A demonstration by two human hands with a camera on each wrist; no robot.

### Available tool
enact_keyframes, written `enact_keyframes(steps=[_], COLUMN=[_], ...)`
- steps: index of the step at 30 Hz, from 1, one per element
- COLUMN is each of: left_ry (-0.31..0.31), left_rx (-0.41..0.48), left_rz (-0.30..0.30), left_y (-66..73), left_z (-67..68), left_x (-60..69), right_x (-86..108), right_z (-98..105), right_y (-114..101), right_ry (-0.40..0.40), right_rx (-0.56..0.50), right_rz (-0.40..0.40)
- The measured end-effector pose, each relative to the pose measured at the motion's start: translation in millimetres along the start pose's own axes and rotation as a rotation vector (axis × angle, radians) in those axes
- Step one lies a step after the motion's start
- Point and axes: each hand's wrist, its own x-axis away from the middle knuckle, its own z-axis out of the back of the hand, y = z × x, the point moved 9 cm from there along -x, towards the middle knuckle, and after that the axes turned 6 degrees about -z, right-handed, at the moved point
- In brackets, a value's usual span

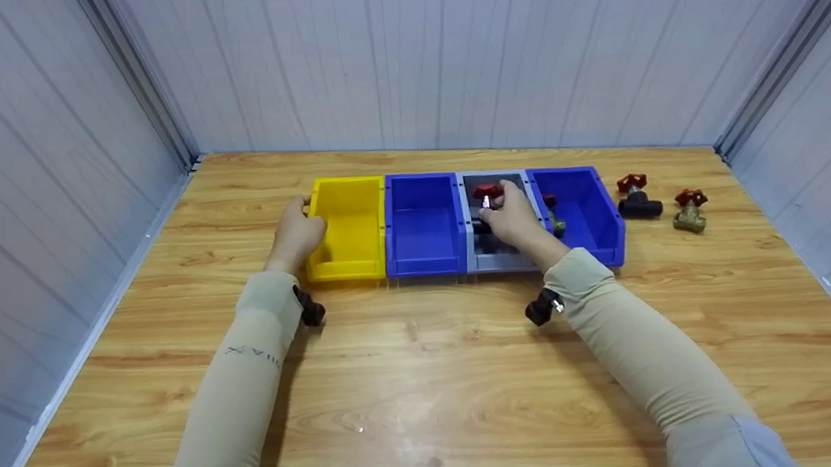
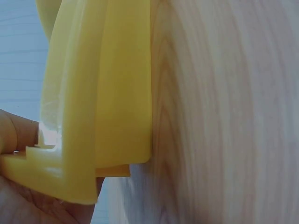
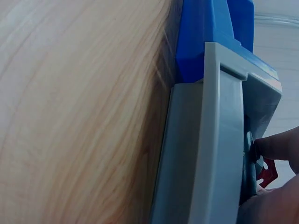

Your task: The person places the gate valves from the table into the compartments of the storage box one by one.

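Observation:
With my left hand (image 1: 298, 236) I grip the outer side wall of a yellow bin (image 1: 353, 270), the thumb over its rim; the left wrist view shows fingers around the yellow rim (image 2: 79, 116). My right hand (image 1: 516, 219) pinches a black valve with a red handwheel (image 1: 487, 190), held within the grey bin (image 1: 504, 262). In the right wrist view, the grey bin's front wall (image 3: 215, 154) hides much of the valve, and only part of its red handwheel (image 3: 267, 173) shows. A brass valve (image 1: 558, 225), partly behind my hand, lies in the right-hand blue bin (image 1: 594, 210).
Another blue bin (image 1: 426, 264) stands between the yellow and grey ones, all joined in a row. Right of the row, a black valve (image 1: 639, 205) and a brass valve (image 1: 689, 219) stand on the wooden table (image 1: 428, 383). White panel walls (image 1: 407, 53) enclose the back and sides.

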Motion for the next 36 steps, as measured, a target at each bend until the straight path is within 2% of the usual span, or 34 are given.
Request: enact_keyframes(steps=[15,26,36], left_ry=[-0.004,0.001,-0.002], left_rx=[-0.012,-0.035,-0.045], left_rz=[0.012,-0.005,0.001], left_y=[-2.7,1.0,0.1], left_z=[1.2,0.6,1.2], left_x=[-1.4,-1.8,-2.6], right_x=[-6.3,-10.8,-10.1], right_z=[-8,-10,-13], right_y=[12,16,19], right_ry=[0.009,0.013,-0.020], right_rx=[-0.003,0.001,0.026], right_rz=[-0.030,-0.075,-0.101])
